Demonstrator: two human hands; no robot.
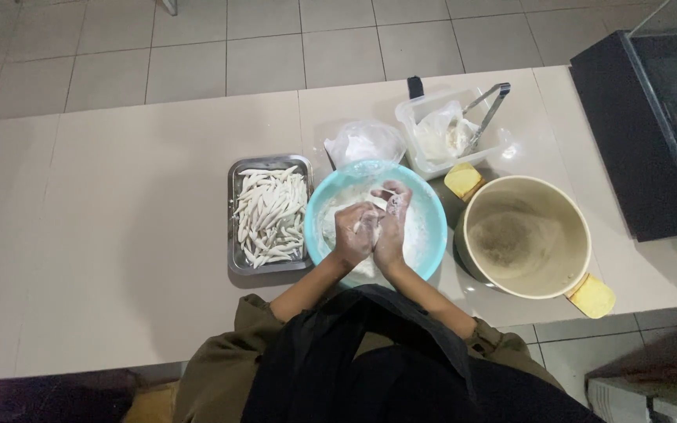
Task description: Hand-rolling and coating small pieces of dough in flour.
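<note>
Soft, even indoor light, fairly bright on the table (119, 235). Soft shadow falls toward 6 o'clock, dim corners at 5 and 7 o'clock; slight overall blur.

Dough between left hand (353, 232) and right hand (392, 222) mostly hidden by the flour-coated fingers. Black appliance (652, 133) cut off at right edge. Contents of clear tub (448, 133) indistinct.
</note>
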